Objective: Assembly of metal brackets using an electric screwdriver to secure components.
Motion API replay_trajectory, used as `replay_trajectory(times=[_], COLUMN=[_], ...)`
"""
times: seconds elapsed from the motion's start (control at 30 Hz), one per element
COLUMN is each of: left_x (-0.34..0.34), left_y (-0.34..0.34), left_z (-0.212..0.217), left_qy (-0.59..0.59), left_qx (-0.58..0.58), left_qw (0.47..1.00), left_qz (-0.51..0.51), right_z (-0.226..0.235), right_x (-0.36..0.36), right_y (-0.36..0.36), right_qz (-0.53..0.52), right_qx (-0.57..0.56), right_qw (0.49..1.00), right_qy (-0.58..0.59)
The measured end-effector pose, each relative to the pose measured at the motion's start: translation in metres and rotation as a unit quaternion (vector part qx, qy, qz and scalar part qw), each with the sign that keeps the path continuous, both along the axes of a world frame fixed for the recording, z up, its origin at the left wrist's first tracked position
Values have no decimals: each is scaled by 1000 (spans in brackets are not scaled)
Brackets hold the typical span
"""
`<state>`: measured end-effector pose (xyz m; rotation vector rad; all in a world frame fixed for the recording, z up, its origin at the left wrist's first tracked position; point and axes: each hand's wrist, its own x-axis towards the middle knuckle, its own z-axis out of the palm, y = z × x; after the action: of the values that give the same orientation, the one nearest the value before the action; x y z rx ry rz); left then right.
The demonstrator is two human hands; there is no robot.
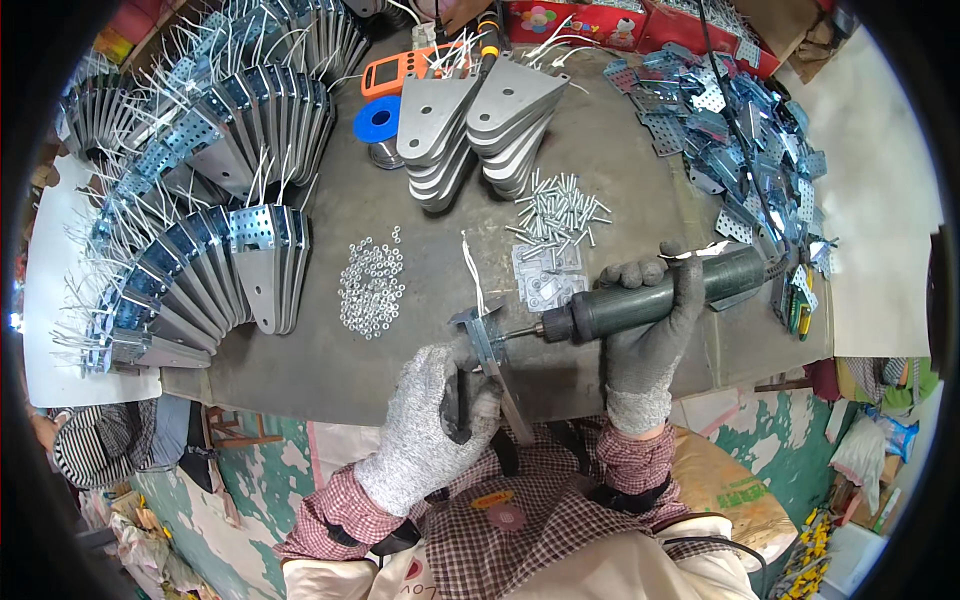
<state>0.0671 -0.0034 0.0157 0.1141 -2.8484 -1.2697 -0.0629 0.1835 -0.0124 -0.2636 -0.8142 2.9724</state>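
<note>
In a grey knit glove, my left hand (425,410) is closed round a metal bracket (487,345) standing on edge, with white wires rising from its far end. My right hand (648,350), gloved as well, grips a dark green electric screwdriver (630,308) lying level. Its bit points left and meets the bracket's upper part; the exact contact is too small to make out. Beyond the screwdriver lie a heap of screws (562,212) and a clear plastic compartment piece (548,275). A patch of small nuts (370,288) is spread left of the bracket.
Stacked grey metal plates (430,115) stand at the far middle beside a blue spool (377,120) and an orange meter (395,72). Curved rows of wired brackets (265,260) fill the left. Loose perforated plates (740,140) pile up at right, near green-handled pliers (800,305).
</note>
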Motion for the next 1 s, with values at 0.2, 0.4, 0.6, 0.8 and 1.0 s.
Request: replay_trajectory(times=[0.2,0.4,0.6,0.8,1.0], left_x=[1,-8,-23,-62,-81], left_y=[-3,-13,-36,-68,-71], left_z=[1,-15,-4,13,4], left_qy=[-3,194,179,73,101], left_qx=[56,60,-18,-464,-472], left_qw=[998,968,984,878,870], left_qz=[-21,-150,-10,-92,-103], right_z=[3,13,-10,-9,-10], right_x=[0,-10,-11,-12,-10], right_y=[-3,8,3,6,5], right_qz=[-12,32,73,64,66], right_qx=[1,-249,-229,-203,-203], right_qw=[1000,964,970,977,977], right_qy=[6,83,29,22,2])
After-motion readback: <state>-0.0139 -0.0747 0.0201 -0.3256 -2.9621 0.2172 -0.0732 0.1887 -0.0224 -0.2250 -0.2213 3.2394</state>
